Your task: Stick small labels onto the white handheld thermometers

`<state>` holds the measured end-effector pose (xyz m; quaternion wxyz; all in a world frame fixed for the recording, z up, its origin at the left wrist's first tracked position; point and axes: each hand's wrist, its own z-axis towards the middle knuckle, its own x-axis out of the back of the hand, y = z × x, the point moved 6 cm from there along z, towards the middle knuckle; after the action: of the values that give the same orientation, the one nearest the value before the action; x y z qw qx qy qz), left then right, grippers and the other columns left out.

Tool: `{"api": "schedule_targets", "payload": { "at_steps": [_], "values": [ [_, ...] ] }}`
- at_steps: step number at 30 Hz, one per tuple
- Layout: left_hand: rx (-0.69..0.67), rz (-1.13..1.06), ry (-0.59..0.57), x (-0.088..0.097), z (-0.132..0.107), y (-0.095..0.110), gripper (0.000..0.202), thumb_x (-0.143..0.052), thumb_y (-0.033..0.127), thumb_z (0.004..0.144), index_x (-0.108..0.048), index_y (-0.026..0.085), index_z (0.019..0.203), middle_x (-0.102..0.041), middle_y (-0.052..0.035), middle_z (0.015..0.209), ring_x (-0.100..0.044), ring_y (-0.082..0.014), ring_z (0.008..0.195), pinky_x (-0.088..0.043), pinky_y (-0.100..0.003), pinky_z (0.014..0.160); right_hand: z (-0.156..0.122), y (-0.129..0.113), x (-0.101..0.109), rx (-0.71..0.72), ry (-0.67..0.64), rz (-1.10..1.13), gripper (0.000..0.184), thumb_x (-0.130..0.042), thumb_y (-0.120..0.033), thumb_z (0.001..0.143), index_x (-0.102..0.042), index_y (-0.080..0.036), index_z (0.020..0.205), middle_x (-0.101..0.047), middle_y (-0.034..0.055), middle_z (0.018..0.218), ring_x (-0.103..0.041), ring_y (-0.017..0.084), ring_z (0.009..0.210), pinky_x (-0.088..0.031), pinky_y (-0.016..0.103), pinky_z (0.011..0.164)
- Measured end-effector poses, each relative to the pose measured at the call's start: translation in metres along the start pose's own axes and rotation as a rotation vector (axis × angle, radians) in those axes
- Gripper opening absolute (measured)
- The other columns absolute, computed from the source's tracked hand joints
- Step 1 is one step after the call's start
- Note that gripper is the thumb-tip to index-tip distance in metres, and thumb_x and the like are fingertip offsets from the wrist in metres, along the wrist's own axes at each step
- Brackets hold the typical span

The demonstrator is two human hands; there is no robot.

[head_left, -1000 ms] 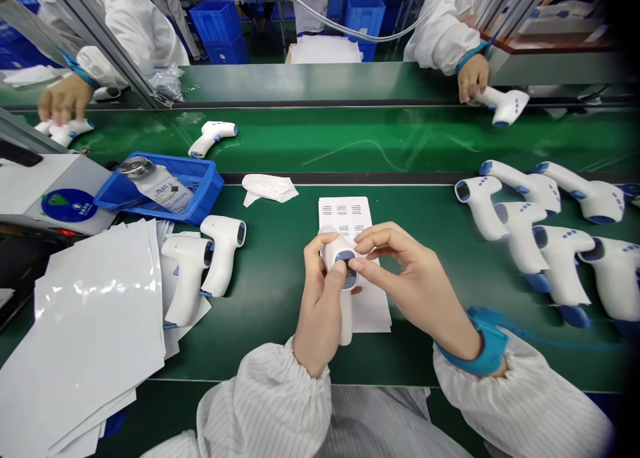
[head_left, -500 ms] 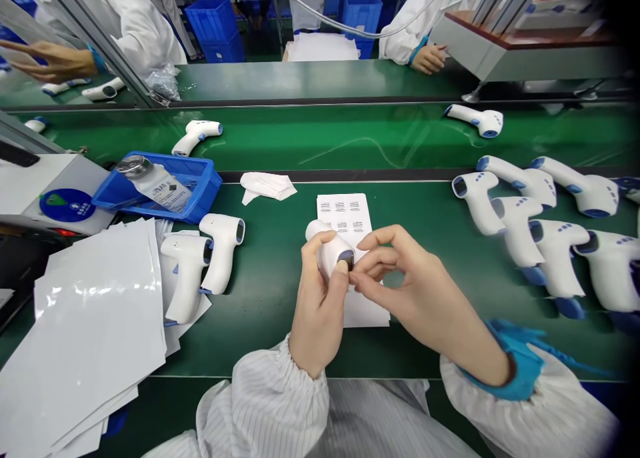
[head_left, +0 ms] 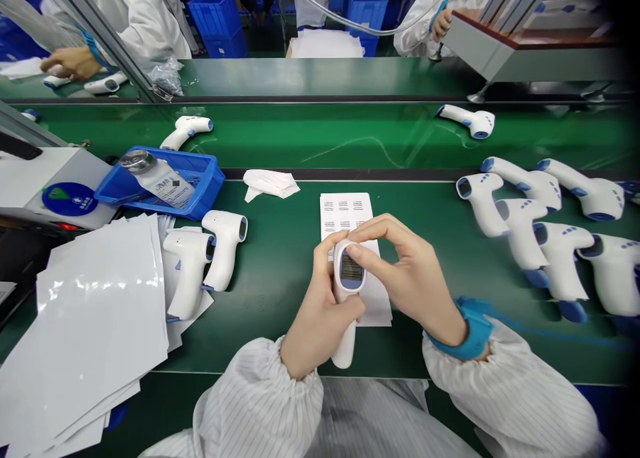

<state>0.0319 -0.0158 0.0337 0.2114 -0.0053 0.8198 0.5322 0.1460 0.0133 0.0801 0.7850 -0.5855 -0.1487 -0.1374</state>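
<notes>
White-and-blue plastic gun-shaped device (head_left: 351, 289) has swung, dark rectangular screen (head_left: 352, 270) now turned into view; likely easier to work on. Bare left hand (head_left: 317, 318) grips it, partly over white printed paper sheet (head_left: 379, 306); bare right hand (head_left: 403, 268) touches top, pinch unclear.

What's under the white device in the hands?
Seen past the white device: a printed white sheet on the green tabletop. Upper print rows show; whatever the device, left hand and right hand cover can't be seen.

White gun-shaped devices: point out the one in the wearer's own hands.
The device gripped by the left hand, right hand also touching it; the others on the near table lie untouched.
</notes>
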Motion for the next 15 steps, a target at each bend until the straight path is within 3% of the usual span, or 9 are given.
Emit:
{"api": "schedule_targets", "payload": {
  "at_steps": [4, 6, 9, 12, 15],
  "values": [
    [-0.055, 0.041, 0.030, -0.001, -0.001, 0.001, 0.072, -0.055, 0.001, 0.073, -0.038, 0.036, 0.134, -0.055, -0.0014, 0.115, -0.056, -0.0127, 0.085, -0.046, -0.024, 0.066, 0.001, 0.000, 0.000, 0.017, 0.050, 0.002, 0.011, -0.061, -0.019, 0.090, -0.062, -0.024, 0.080, -0.067, 0.0002, 0.087, -0.063, 0.017, 0.088, -0.050, 0.033, 0.081],
    [-0.084, 0.069, 0.055, 0.001, -0.001, 0.002, 0.074, -0.055, 0.000, 0.072, -0.037, 0.035, 0.134, -0.053, -0.0016, 0.121, -0.058, -0.0146, 0.095, -0.048, -0.025, 0.072, 0.000, 0.006, -0.006, -0.072, -0.018, 0.065, 0.005, -0.063, -0.021, 0.088, -0.061, -0.025, 0.091, -0.067, 0.0016, 0.098, -0.063, 0.019, 0.099, -0.050, 0.037, 0.092],
    [-0.107, 0.093, 0.075, 0.002, 0.001, 0.002, 0.077, -0.056, -0.001, 0.071, -0.034, 0.035, 0.136, -0.052, -0.0017, 0.123, -0.060, -0.0153, 0.097, -0.051, -0.026, 0.076, -0.007, 0.019, -0.019, -0.283, -0.181, 0.217, 0.036, -0.069, -0.026, 0.080, -0.055, -0.027, 0.113, -0.060, 0.0056, 0.123, -0.059, 0.023, 0.117, -0.048, 0.044, 0.102],
    [-0.104, 0.076, 0.086, 0.004, 0.003, 0.002, 0.080, -0.059, -0.001, 0.071, -0.032, 0.034, 0.138, -0.051, -0.0031, 0.126, -0.060, -0.0177, 0.103, -0.053, -0.029, 0.081, -0.016, 0.028, -0.024, -0.465, -0.307, 0.332, 0.058, -0.072, -0.028, 0.077, -0.047, -0.029, 0.130, -0.051, 0.0094, 0.140, -0.055, 0.026, 0.126, -0.053, 0.046, 0.099],
    [-0.101, 0.049, 0.074, 0.005, 0.007, 0.004, 0.081, -0.062, 0.003, 0.074, -0.029, 0.035, 0.140, -0.050, -0.0041, 0.130, -0.060, -0.0205, 0.112, -0.054, -0.032, 0.087, -0.020, 0.029, -0.023, -0.509, -0.390, 0.440, 0.057, -0.069, -0.030, 0.082, -0.046, -0.031, 0.134, -0.055, 0.0098, 0.139, -0.059, 0.027, 0.122, -0.057, 0.045, 0.093]
  ]
}}
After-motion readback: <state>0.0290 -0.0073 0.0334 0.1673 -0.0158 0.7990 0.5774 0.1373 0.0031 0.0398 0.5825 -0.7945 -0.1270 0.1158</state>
